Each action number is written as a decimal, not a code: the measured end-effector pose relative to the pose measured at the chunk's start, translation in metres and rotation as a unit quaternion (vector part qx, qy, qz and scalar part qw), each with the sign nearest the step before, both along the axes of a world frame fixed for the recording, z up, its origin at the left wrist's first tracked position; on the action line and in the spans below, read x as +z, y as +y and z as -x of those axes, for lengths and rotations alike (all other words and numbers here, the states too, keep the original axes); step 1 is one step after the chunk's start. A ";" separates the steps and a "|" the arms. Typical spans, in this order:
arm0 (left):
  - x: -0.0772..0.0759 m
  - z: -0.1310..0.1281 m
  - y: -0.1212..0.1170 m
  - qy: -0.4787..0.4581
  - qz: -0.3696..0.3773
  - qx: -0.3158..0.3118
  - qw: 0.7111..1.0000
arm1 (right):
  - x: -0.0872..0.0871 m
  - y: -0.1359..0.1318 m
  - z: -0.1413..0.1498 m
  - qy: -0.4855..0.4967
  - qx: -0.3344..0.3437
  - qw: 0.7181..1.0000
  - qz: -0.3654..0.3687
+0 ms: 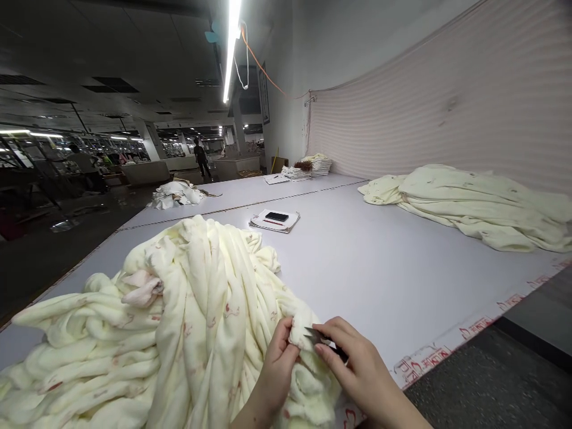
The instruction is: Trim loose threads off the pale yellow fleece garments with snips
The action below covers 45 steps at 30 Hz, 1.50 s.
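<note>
Pale yellow plush fabric with small reddish printed motifs (223, 304) lies heaped in thick, loose folds across the near left part of a broad, pale lavender-white surface (379, 256), with one end running down to the near edge. The left hand (277, 362) pinches a bunched edge of this fabric between thumb and fingers. Just beside it, the right hand (357, 357) is closed around small dark metal snips (314, 335), their pointed blades directed left at the pinched edge; whether the tips touch the cloth cannot be told. A bunched pale pink piece of cloth (142, 289) sits on the upper left of the heap. Beyond the heap, near the middle of the surface, a thin stack of white sheets (292, 223) carries a black rectangular phone (277, 216) and a slim red pen or pencil (273, 222). Farther back on the left lie crumpled white scraps (175, 193). Well apart on the right, against a pale pink striped wall covering (438, 107), rests a second pale yellow fabric pile (473, 202). A person in dark clothes (201, 158) stands in the background.
</note>
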<state>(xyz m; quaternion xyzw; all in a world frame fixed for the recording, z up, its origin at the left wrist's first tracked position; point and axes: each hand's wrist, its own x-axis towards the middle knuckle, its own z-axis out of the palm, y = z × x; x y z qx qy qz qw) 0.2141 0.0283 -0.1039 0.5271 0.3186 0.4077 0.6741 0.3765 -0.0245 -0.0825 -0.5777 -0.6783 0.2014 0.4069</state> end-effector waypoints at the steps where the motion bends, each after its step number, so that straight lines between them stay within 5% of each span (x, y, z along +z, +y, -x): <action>1: 0.000 0.001 0.000 -0.001 0.002 0.000 1.000 | -0.001 0.000 0.002 -0.014 -0.015 1.000 -0.007; 8: -0.001 0.003 -0.005 0.040 -0.043 0.029 0.998 | -0.026 0.000 0.006 -0.022 -0.059 0.997 0.041; 13: -0.005 0.007 -0.006 0.128 -0.145 0.123 0.973 | -0.030 0.005 0.002 -0.021 -0.115 0.993 -0.022; 24: -0.013 0.009 -0.002 0.081 -0.072 0.054 0.993 | -0.008 0.008 0.011 -0.001 -0.016 1.000 -0.002; 30: -0.012 0.011 -0.002 0.072 -0.059 0.067 0.993 | -0.022 0.002 0.009 -0.009 -0.055 0.998 0.001; 35: -0.007 0.011 -0.001 0.114 -0.130 0.061 0.983 | -0.042 0.004 0.004 -0.031 -0.107 0.994 -0.006; 40: -0.011 0.008 0.000 0.081 0.045 -0.025 0.995 | -0.037 0.022 0.005 -0.025 -0.170 0.985 -0.005; 45: -0.013 0.007 0.000 -0.043 0.163 -0.015 0.986 | -0.026 0.017 0.004 0.015 -0.067 0.995 0.073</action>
